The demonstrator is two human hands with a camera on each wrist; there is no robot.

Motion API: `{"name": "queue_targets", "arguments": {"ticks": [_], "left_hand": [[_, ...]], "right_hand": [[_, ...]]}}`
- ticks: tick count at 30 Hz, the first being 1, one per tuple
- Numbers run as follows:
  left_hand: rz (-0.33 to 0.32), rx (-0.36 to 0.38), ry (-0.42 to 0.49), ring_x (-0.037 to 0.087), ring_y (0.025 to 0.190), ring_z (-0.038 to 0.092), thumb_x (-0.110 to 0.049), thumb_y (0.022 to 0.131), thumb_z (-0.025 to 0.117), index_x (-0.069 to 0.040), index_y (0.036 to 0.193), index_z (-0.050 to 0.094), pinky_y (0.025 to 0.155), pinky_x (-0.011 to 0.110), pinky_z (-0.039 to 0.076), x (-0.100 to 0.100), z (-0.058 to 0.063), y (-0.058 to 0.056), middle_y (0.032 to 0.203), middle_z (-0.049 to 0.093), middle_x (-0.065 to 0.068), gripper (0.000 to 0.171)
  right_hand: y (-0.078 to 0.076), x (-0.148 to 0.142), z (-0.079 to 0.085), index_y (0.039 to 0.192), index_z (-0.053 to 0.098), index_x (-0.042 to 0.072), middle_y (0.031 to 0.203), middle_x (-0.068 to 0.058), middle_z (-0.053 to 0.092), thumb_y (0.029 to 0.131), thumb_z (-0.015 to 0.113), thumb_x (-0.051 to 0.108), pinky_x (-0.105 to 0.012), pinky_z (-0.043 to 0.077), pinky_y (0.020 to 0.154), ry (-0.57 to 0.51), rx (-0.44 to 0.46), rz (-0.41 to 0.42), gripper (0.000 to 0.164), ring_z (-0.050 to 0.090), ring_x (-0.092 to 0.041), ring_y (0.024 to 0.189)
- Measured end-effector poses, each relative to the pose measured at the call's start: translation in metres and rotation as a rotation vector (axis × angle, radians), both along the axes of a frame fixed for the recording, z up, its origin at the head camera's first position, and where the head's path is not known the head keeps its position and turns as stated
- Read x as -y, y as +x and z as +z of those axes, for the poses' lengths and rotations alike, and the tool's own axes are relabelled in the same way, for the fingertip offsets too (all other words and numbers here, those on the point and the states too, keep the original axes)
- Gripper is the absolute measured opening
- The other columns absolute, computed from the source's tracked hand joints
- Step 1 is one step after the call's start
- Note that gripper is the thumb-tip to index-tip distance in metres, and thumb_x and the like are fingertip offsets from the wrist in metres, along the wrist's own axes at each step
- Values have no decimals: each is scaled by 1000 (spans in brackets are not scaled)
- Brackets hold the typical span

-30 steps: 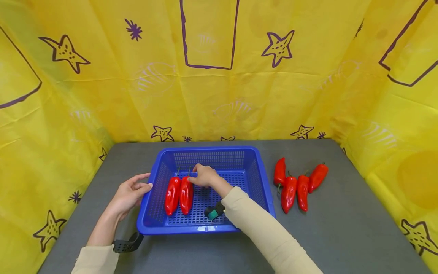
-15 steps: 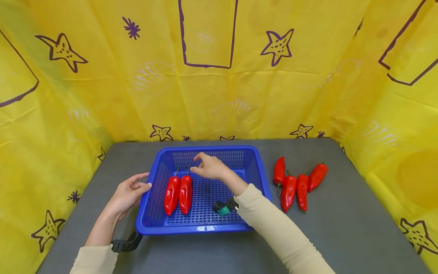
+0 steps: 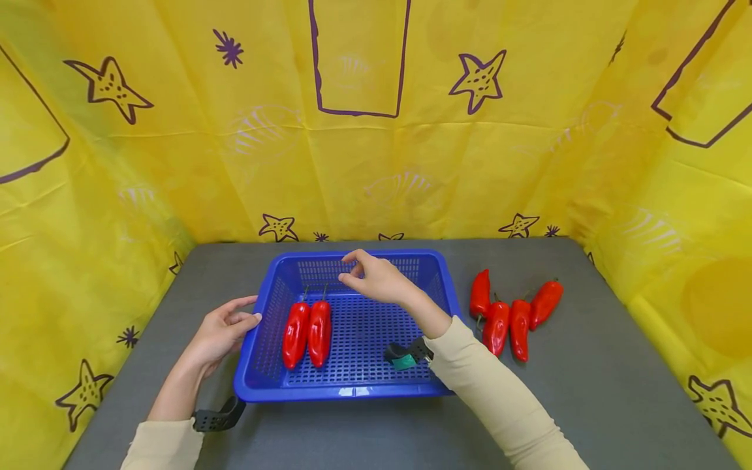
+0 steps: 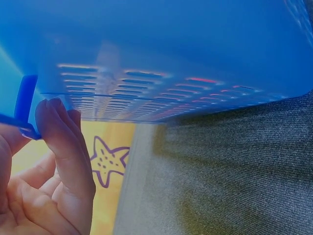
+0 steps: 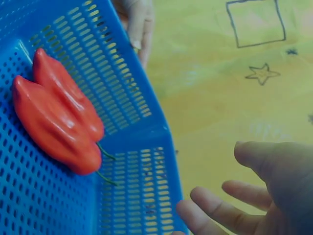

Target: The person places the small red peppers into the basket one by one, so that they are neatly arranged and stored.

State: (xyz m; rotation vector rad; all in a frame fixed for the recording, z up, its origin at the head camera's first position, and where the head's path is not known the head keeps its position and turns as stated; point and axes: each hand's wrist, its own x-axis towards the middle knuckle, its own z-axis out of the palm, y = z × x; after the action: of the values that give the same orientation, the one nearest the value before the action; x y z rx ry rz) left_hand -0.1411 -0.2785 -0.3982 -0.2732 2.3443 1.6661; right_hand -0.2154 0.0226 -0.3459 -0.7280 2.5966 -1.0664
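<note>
A blue plastic basket [image 3: 352, 393] with slotted walls stands on the grey table. My left hand [image 3: 220, 336] grips its left rim; in the left wrist view the fingers [image 4: 66, 142] lie against the outer wall below the lip. Two glossy red peppers [image 3: 296, 336] with green stems lie side by side in the left part of the basket. Above the basket's back half is my right hand [image 3: 378, 279], holding nothing, its thumb and fingers spread apart. The right wrist view shows that hand [image 5: 244, 196] beside the rim, away from the peppers [image 5: 58, 122].
Several more red peppers [image 3: 519, 329] lie in a loose group on the table [image 3: 611, 391], right of the basket. A yellow curtain [image 3: 529, 163] printed with starfish encloses the back and sides. Dark straps [image 3: 220, 418] circle both wrists.
My right hand has left the right one of the two peppers in the basket, rising back and to the right, its fingers parting. The left hand stays at the rim.
</note>
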Motion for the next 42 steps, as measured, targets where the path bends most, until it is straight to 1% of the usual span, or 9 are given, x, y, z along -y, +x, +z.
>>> {"name": "queue_targets", "arguments": {"ticks": [6,9,15,22,29,33,37,42], "left_hand": [[1,-6,-2,23,82,67,-31,88,61,-6,141,31,71,39,56,1,0,1,101,64,13,66],[0,-8,3,23,81,67,-30,88,62,-6,140,31,71,39,56,0,-1,1,100,65,12,65],[1,-13,5,24,83,67,-30,88,61,-6,140,31,72,39,56,-1,-1,2,100,65,13,65],[9,-7,1,23,82,67,-31,88,61,-7,140,32,72,39,56,-1,0,2,101,64,13,64],[13,-1,0,24,82,67,-31,88,62,-7,140,32,71,39,56,0,0,1,101,64,13,65],[11,0,7,24,82,67,-31,88,62,-8,140,32,72,39,56,-1,0,3,102,64,13,64],[7,-2,11,24,82,67,-30,88,61,-7,140,31,71,39,56,-2,1,4,101,64,13,64],[8,-3,4,24,82,67,-30,89,61,-7,140,31,71,39,56,-1,1,3,101,64,13,64]], "right_hand": [[-2,-14,3,127,48,12,98,-2,65,91,56,33,-27,47,61,-27,-50,-46,42,59,-12,71],[-3,-21,3,126,49,14,99,-1,65,91,56,33,-27,48,62,-43,-91,-75,40,61,-13,76],[-3,-42,2,125,50,15,104,-2,63,91,56,31,-30,51,69,-102,-138,-119,38,62,-18,90],[-1,-68,5,124,50,17,113,-6,60,90,58,30,-39,51,80,-174,-172,-200,37,61,-21,100],[0,-95,7,130,46,17,119,-8,58,90,59,29,-43,50,84,-218,-198,-282,44,58,-24,107],[1,-110,6,133,43,16,124,-10,56,90,59,30,-45,48,89,-266,-204,-332,48,55,-28,112],[3,-125,1,134,43,16,128,-9,53,89,60,31,-45,46,93,-321,-227,-383,50,52,-27,116],[5,-145,-6,135,42,18,131,-9,51,89,59,33,-49,44,93,-359,-264,-444,51,51,-28,117]]}}
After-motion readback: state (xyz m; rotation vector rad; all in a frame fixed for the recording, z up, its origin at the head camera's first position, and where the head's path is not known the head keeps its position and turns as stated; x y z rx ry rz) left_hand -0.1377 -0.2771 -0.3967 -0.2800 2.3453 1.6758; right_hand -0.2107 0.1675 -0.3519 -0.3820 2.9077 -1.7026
